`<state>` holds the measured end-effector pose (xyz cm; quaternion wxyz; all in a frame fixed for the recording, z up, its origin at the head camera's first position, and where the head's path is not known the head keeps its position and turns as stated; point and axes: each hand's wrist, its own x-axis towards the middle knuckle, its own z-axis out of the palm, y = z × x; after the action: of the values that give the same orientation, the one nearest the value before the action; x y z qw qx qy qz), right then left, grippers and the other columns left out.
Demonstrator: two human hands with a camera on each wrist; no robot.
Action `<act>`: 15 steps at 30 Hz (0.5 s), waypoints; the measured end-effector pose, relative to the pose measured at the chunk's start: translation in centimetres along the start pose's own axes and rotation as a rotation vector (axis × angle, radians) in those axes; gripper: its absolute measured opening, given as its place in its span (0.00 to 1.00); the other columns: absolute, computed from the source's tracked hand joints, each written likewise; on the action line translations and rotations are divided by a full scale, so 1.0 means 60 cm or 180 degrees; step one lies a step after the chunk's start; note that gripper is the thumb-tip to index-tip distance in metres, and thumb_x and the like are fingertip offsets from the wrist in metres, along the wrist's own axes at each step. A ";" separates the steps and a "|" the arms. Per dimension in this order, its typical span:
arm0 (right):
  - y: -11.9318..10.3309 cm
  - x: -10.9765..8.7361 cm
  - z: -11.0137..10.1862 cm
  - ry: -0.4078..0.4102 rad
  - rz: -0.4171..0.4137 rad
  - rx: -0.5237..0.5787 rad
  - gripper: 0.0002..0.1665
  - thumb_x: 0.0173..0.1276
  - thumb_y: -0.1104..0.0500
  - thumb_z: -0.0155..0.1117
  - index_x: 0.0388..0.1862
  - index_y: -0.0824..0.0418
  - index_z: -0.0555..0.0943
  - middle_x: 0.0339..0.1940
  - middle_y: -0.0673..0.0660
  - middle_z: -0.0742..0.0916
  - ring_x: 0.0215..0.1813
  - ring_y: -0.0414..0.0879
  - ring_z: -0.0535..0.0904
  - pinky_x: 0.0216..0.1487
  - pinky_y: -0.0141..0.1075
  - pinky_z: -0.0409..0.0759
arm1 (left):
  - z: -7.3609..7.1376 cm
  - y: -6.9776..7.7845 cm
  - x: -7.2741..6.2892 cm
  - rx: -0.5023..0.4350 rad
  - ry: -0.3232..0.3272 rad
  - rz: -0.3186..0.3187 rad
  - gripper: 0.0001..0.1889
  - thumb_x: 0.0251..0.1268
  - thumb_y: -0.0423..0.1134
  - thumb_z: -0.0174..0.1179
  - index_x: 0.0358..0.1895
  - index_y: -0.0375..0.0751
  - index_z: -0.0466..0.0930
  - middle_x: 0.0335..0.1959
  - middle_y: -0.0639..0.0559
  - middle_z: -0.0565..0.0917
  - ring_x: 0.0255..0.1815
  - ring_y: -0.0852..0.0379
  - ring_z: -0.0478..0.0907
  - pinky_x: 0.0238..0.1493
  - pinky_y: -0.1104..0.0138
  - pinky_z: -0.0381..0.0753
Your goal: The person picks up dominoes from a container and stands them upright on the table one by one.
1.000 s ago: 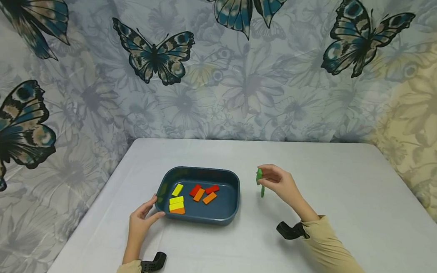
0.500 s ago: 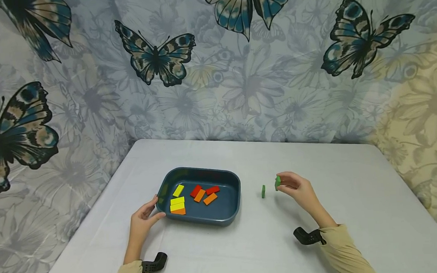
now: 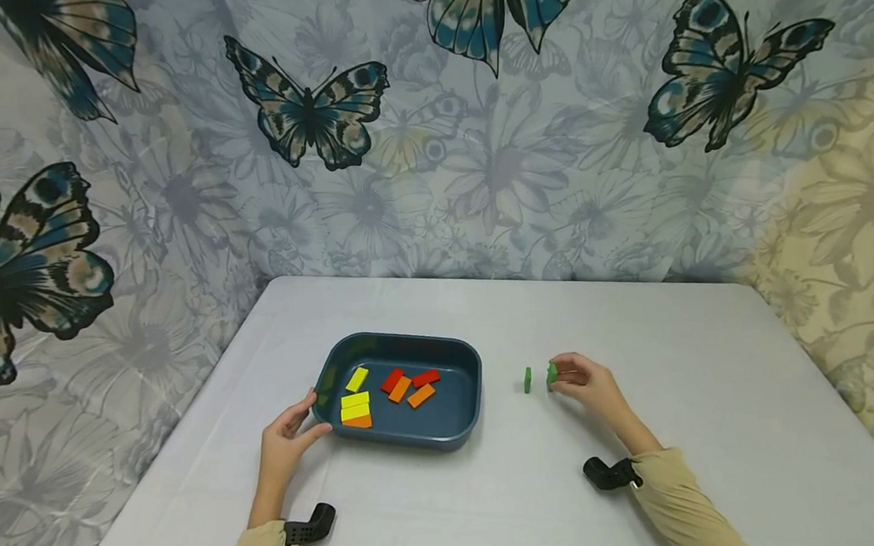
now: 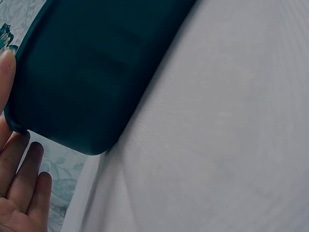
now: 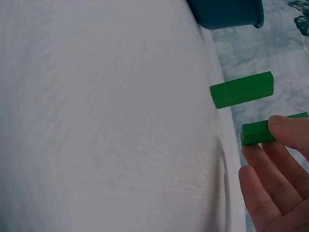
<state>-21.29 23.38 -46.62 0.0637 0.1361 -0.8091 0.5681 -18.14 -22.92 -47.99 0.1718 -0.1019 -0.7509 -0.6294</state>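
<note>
On the table's left half sits a dark blue tray, and my left hand holds its near left corner between thumb and fingers. In the left wrist view the tray's side fills the upper left. To the right of the tray a green domino block stands on end. Just right of that, my right hand pinches a second green block upright between thumb and fingers. A narrow gap separates the two green blocks. Whether the pinched one touches the table cannot be told.
Inside the tray lie yellow blocks, red blocks and orange blocks. A white cloth covers the table. Butterfly-patterned fabric hangs behind it.
My right hand has moved right from the standing green block, then slightly back left and down with the second block in its fingers. The first block was left standing. My left hand stayed at the tray.
</note>
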 end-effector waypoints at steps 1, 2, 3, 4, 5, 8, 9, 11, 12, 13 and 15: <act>0.002 0.000 0.002 0.0001 0.0042 -0.0032 0.20 0.53 0.73 0.65 0.46 0.74 0.73 0.40 0.68 0.80 0.40 0.54 0.79 0.38 0.30 0.79 | 0.000 0.001 0.000 -0.0002 -0.0002 0.0011 0.26 0.42 0.21 0.66 0.50 0.22 0.72 0.54 0.33 0.71 0.53 0.66 0.70 0.54 0.73 0.67; 0.003 0.000 0.004 0.0011 0.0071 -0.0069 0.20 0.53 0.72 0.65 0.46 0.74 0.73 0.40 0.68 0.80 0.40 0.55 0.79 0.38 0.30 0.79 | 0.000 0.001 0.000 0.0005 -0.0008 0.0022 0.26 0.42 0.21 0.66 0.50 0.22 0.72 0.54 0.33 0.70 0.53 0.66 0.70 0.54 0.73 0.67; 0.004 -0.001 0.005 0.0026 0.0102 -0.0099 0.20 0.53 0.72 0.65 0.46 0.74 0.73 0.40 0.67 0.80 0.40 0.55 0.79 0.38 0.30 0.79 | 0.000 0.000 0.001 0.0000 -0.0011 0.0028 0.26 0.42 0.20 0.66 0.50 0.21 0.72 0.54 0.33 0.70 0.53 0.65 0.70 0.54 0.73 0.67; 0.004 -0.001 0.006 0.0043 0.0127 -0.0132 0.20 0.53 0.72 0.65 0.46 0.73 0.73 0.40 0.67 0.80 0.40 0.55 0.79 0.38 0.29 0.79 | 0.000 0.000 0.001 -0.0004 -0.0014 0.0031 0.26 0.42 0.20 0.65 0.50 0.21 0.72 0.54 0.33 0.70 0.53 0.65 0.70 0.54 0.73 0.67; 0.004 -0.002 0.007 0.0057 0.0142 -0.0177 0.20 0.53 0.72 0.65 0.45 0.73 0.73 0.39 0.66 0.80 0.40 0.55 0.79 0.38 0.29 0.79 | 0.000 0.000 0.001 -0.0005 -0.0018 0.0029 0.26 0.42 0.20 0.66 0.50 0.22 0.72 0.54 0.33 0.70 0.53 0.65 0.70 0.54 0.73 0.67; 0.003 -0.003 0.009 0.0089 0.0161 -0.0244 0.19 0.53 0.72 0.65 0.44 0.72 0.74 0.39 0.65 0.81 0.40 0.55 0.79 0.38 0.29 0.79 | -0.001 -0.002 0.002 -0.0014 -0.0009 0.0020 0.26 0.41 0.20 0.66 0.50 0.22 0.72 0.54 0.33 0.71 0.53 0.65 0.70 0.54 0.73 0.68; 0.004 -0.002 0.010 0.0081 0.0162 -0.0252 0.19 0.53 0.72 0.65 0.44 0.72 0.74 0.38 0.65 0.81 0.40 0.55 0.79 0.38 0.29 0.79 | -0.001 -0.002 0.001 -0.0025 0.0000 0.0016 0.26 0.41 0.21 0.66 0.50 0.22 0.73 0.54 0.34 0.71 0.53 0.65 0.70 0.54 0.73 0.68; 0.006 -0.001 0.010 0.0063 0.0148 -0.0281 0.18 0.53 0.72 0.65 0.44 0.72 0.74 0.38 0.65 0.81 0.40 0.56 0.79 0.38 0.30 0.79 | -0.002 -0.003 0.001 -0.0032 0.0002 0.0020 0.26 0.41 0.21 0.67 0.50 0.23 0.73 0.54 0.34 0.71 0.52 0.65 0.70 0.53 0.73 0.68; 0.007 0.000 0.011 0.0063 0.0152 -0.0292 0.18 0.53 0.72 0.65 0.43 0.72 0.74 0.38 0.64 0.81 0.40 0.56 0.79 0.38 0.30 0.79 | -0.002 -0.004 0.001 -0.0033 0.0001 0.0024 0.26 0.41 0.21 0.67 0.50 0.23 0.73 0.54 0.34 0.71 0.52 0.65 0.71 0.53 0.73 0.68; 0.009 0.000 0.011 0.0054 0.0146 -0.0334 0.18 0.53 0.72 0.65 0.43 0.72 0.74 0.37 0.64 0.81 0.40 0.56 0.79 0.38 0.30 0.79 | -0.003 -0.005 0.001 -0.0029 -0.0005 0.0027 0.26 0.41 0.22 0.67 0.50 0.23 0.73 0.54 0.34 0.71 0.52 0.65 0.71 0.53 0.73 0.68; 0.012 0.002 0.012 0.0049 0.0147 -0.0431 0.17 0.53 0.72 0.66 0.42 0.70 0.74 0.37 0.63 0.81 0.39 0.55 0.79 0.39 0.31 0.79 | -0.003 -0.006 0.000 -0.0030 -0.0016 0.0035 0.26 0.41 0.22 0.67 0.50 0.23 0.73 0.54 0.35 0.72 0.52 0.65 0.71 0.53 0.73 0.68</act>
<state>-21.57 22.93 -47.48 0.0659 0.1083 -0.8481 0.5145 -18.27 -23.17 -48.27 0.1729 -0.1085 -0.7479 -0.6317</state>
